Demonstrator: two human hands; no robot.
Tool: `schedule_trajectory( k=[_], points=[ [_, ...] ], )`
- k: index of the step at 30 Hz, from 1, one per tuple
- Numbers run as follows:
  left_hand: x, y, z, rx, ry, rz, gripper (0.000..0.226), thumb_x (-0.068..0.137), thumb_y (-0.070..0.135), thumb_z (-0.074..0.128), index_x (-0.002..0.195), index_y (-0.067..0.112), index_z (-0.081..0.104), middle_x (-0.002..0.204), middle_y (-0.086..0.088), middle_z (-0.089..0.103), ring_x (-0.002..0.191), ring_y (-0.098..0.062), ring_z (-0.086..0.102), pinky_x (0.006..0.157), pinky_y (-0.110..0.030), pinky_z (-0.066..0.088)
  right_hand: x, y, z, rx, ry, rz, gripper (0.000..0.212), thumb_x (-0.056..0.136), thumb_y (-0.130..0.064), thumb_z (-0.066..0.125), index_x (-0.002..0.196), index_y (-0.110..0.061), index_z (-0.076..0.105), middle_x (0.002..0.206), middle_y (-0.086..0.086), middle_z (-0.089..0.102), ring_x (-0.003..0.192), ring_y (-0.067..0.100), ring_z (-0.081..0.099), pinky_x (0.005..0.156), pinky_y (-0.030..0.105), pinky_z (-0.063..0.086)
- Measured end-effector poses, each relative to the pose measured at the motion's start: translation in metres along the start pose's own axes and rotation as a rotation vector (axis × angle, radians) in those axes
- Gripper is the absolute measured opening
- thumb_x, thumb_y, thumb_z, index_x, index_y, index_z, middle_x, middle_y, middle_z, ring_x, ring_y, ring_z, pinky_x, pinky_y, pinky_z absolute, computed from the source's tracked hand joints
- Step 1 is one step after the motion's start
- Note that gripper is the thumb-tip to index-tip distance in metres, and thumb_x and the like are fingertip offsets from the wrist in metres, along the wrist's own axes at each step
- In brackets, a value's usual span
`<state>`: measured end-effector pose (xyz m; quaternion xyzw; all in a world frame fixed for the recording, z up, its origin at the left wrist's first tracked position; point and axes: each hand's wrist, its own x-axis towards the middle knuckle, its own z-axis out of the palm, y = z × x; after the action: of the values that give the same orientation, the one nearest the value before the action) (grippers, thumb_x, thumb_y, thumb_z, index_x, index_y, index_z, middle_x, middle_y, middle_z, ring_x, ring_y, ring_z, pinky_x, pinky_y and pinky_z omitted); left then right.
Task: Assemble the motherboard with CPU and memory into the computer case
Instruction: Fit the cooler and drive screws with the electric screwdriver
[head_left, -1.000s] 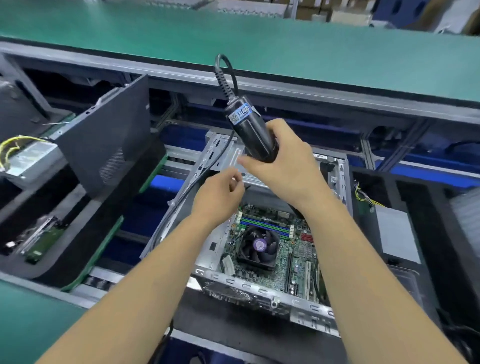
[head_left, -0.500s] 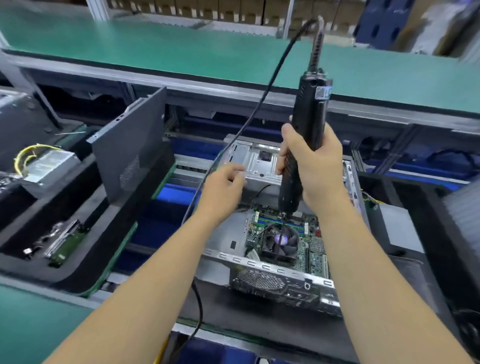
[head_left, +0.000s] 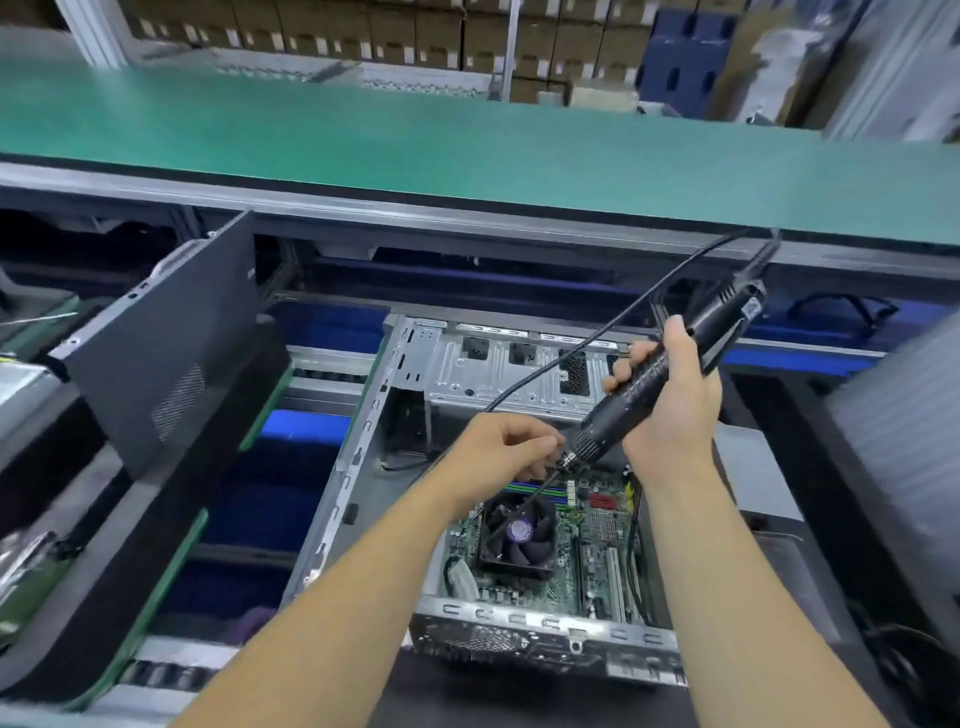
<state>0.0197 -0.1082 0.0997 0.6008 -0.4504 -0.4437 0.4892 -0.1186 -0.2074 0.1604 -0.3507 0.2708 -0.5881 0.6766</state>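
Observation:
An open metal computer case (head_left: 358, 457) lies flat below me. Inside it sits the green motherboard (head_left: 597, 551) with a black CPU fan (head_left: 517, 535) and memory sticks (head_left: 535, 489). My right hand (head_left: 670, 415) grips a black electric screwdriver (head_left: 654, 387), tilted with its bit pointing down-left over the fan. My left hand (head_left: 498, 452) pinches at the screwdriver's chuck and bit, fingers closed; whether a screw is between them is hidden.
A black side panel (head_left: 166, 353) leans upright to the left of the case. The screwdriver's cable (head_left: 597, 338) arcs over the case. A green conveyor table (head_left: 467, 140) runs across the back. Another case (head_left: 898, 447) stands at the right.
The screwdriver has swung from upright to tilted right, its bit now at my left fingers. My left hand has left the case's drive bracket and moved to the bit.

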Motion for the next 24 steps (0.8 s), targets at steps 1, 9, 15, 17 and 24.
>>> schedule_trajectory(
  k=[1, 9, 15, 17, 24],
  points=[
    [0.002, -0.003, 0.004, 0.004, 0.027, -0.008, 0.014, 0.094, 0.018, 0.065, 0.091, 0.025, 0.077, 0.079, 0.007, 0.074, 0.073, -0.007, 0.065, 0.075, -0.024, 0.055, 0.004, 0.004, -0.005, 0.014, 0.003, 0.024, 0.020, 0.097, -0.028, 0.065, 0.095, -0.014, 0.052, 0.072, 0.003, 0.055, 0.056, 0.019, 0.051, 0.053, 0.031, 0.047],
    [-0.007, 0.000, -0.013, 0.408, 0.643, 0.165, 0.035, 0.098, 0.028, 0.052, 0.131, 0.036, 0.054, 0.118, 0.028, 0.051, 0.106, 0.010, 0.050, 0.095, -0.014, 0.040, 0.029, 0.018, -0.029, 0.107, -0.093, 0.243, 0.019, 0.092, -0.032, 0.067, 0.081, -0.019, 0.061, 0.073, 0.001, 0.055, 0.054, 0.016, 0.049, 0.049, 0.028, 0.046],
    [-0.014, 0.042, -0.046, -0.071, 0.822, -0.019, 0.022, 0.095, 0.014, 0.055, 0.112, 0.024, 0.066, 0.097, -0.002, 0.071, 0.071, -0.009, 0.065, 0.061, -0.029, 0.057, 0.037, 0.020, -0.027, -0.067, -0.170, 0.169, 0.044, 0.078, -0.033, 0.080, 0.108, -0.016, 0.053, 0.077, 0.001, 0.060, 0.059, 0.021, 0.058, 0.051, 0.034, 0.051],
    [-0.020, 0.052, -0.052, -0.219, 0.823, -0.041, 0.013, 0.090, 0.015, 0.056, 0.093, 0.019, 0.069, 0.082, -0.012, 0.072, 0.060, -0.015, 0.065, 0.046, -0.024, 0.051, 0.037, 0.021, -0.024, -0.072, -0.126, 0.147, 0.049, 0.076, -0.034, 0.082, 0.112, -0.016, 0.054, 0.074, 0.001, 0.062, 0.061, 0.020, 0.062, 0.055, 0.036, 0.054],
    [0.001, 0.043, -0.063, 0.416, 0.500, -0.154, 0.027, 0.102, 0.036, 0.044, 0.122, 0.027, 0.061, 0.105, 0.010, 0.066, 0.087, -0.004, 0.059, 0.068, -0.019, 0.038, 0.035, 0.015, -0.008, 0.068, -0.108, 0.194, 0.079, 0.083, -0.048, 0.072, 0.144, -0.004, 0.045, 0.092, 0.006, 0.066, 0.078, 0.019, 0.061, 0.064, 0.035, 0.054]
  ],
)
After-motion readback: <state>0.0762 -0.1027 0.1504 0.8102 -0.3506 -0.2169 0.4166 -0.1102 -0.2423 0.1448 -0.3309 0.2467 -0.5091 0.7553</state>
